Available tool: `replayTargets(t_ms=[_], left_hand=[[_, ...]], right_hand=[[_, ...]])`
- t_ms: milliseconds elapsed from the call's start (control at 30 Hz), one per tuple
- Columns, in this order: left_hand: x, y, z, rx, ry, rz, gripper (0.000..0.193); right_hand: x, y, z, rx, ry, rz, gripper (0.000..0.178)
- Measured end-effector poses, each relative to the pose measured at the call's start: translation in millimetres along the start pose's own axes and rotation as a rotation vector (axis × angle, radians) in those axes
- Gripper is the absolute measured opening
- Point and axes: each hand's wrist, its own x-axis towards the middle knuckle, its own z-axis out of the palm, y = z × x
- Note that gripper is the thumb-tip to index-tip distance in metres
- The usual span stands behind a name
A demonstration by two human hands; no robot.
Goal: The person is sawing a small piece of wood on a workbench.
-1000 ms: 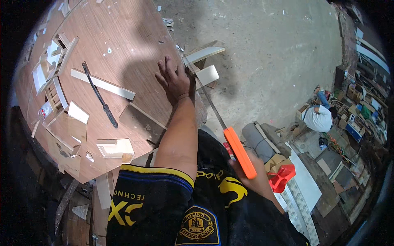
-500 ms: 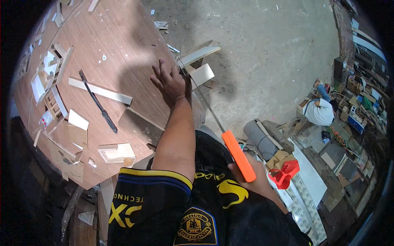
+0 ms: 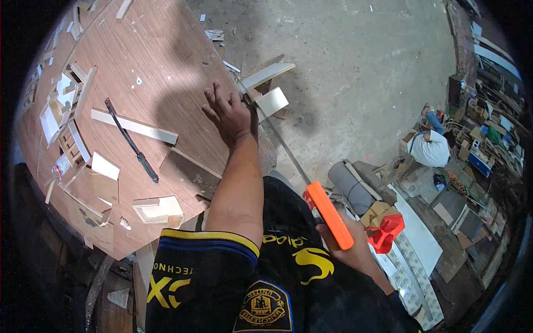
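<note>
My left hand [image 3: 232, 115] lies at the table's right edge with its fingers spread, pressing down beside a pale piece of board [image 3: 273, 104] that juts out past the edge. My right hand [image 3: 358, 236] grips a handsaw by its orange handle [image 3: 331, 216], close to my body. The long thin blade [image 3: 286, 150] runs up and to the left, passing next to my left wrist and fingers and meeting the board at the edge. The exact contact between teeth and board is partly hidden by the left hand.
The wooden table [image 3: 161, 61] carries a narrow white strip [image 3: 133, 126], a dark rod-like tool [image 3: 130, 139] and several board offcuts. Another pale strip [image 3: 269, 75] sticks out over the floor. At right are a grey roll [image 3: 352, 183], a red object [image 3: 386, 233] and a person [image 3: 430, 149] bending down.
My right hand has drawn the handsaw back toward the lower right. The left hand stays at the table edge beside the board.
</note>
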Motion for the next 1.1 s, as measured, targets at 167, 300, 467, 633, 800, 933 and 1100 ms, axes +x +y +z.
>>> replayTargets(t_ms=[167, 300, 467, 633, 800, 933, 1100], left_hand=[[5.8, 3.3, 11.0, 0.043, 0.094, 0.073, 0.017], [-1.2, 3.6, 8.4, 0.096, -0.002, 0.027, 0.017], [0.1, 1.5, -1.4, 0.014, 0.042, 0.019, 0.017], [4.4, 5.7, 3.4, 0.036, 0.075, 0.060, 0.020], [1.9, 0.9, 10.8, 0.006, 0.091, 0.036, 0.022], [-0.5, -1.4, 0.3, 0.030, 0.002, 0.011, 0.020], [4.3, 7.4, 3.0, 0.044, 0.078, 0.041, 0.017]], right_hand=[[81.9, 17.9, 29.0, -0.019, 0.203, -0.216, 0.022], [98.4, 0.5, 31.8, 0.041, 0.188, -0.154, 0.019], [18.8, 0.4, 8.1, -0.019, 0.117, -0.105, 0.024], [65.9, 28.0, 31.4, -0.057, 0.162, -0.243, 0.033], [71.1, 3.2, 27.0, 0.019, 0.176, -0.148, 0.029], [19.3, -6.3, 6.9, -0.018, 0.095, -0.097, 0.026], [42.2, 16.4, 12.2, -0.064, 0.186, -0.191, 0.022]])
